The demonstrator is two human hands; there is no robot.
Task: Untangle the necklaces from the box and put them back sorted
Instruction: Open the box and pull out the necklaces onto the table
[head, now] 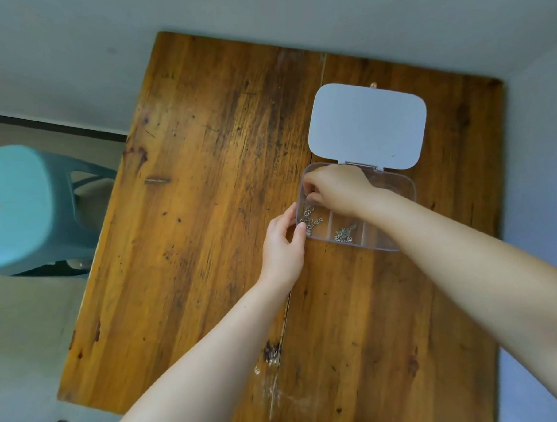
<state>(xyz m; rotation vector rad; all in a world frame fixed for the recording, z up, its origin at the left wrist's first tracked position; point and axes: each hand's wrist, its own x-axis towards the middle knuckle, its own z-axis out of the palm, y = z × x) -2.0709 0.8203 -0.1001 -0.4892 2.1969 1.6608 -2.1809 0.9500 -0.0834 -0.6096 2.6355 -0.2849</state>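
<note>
Here the clear box point(398, 202) sits on the wooden counter point(207, 214) toward two o'clock, its pale lid point(366, 124) swung open at twelve o'clock of it. The left hand point(285, 239) grips the box's nine o'clock wall, fingers closed on the rim. The right hand point(337, 189) reaches into the box, fingertips pinched together on a chain point(309, 220) trailing into the near left compartment. Another tangle of necklaces point(344, 234) lies in the near middle compartment
</note>
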